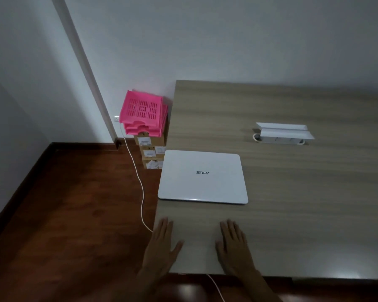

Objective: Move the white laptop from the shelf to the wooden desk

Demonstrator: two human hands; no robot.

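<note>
The white laptop [202, 177] lies shut and flat on the wooden desk [292, 192], close to the desk's left edge, its logo upside down to me. My left hand [163, 243] rests flat with fingers spread at the desk's near left corner, a short way in front of the laptop. My right hand [235, 245] lies flat on the desk beside it, palm down, holding nothing. Neither hand touches the laptop. No shelf is in view.
A white cable box with sockets [282, 134] sits open in the desk's middle. Left of the desk, pink plastic trays [143, 115] top a stack of cardboard boxes [152, 153] on the dark wooden floor. A white cable [140, 182] runs from a wall socket along the floor.
</note>
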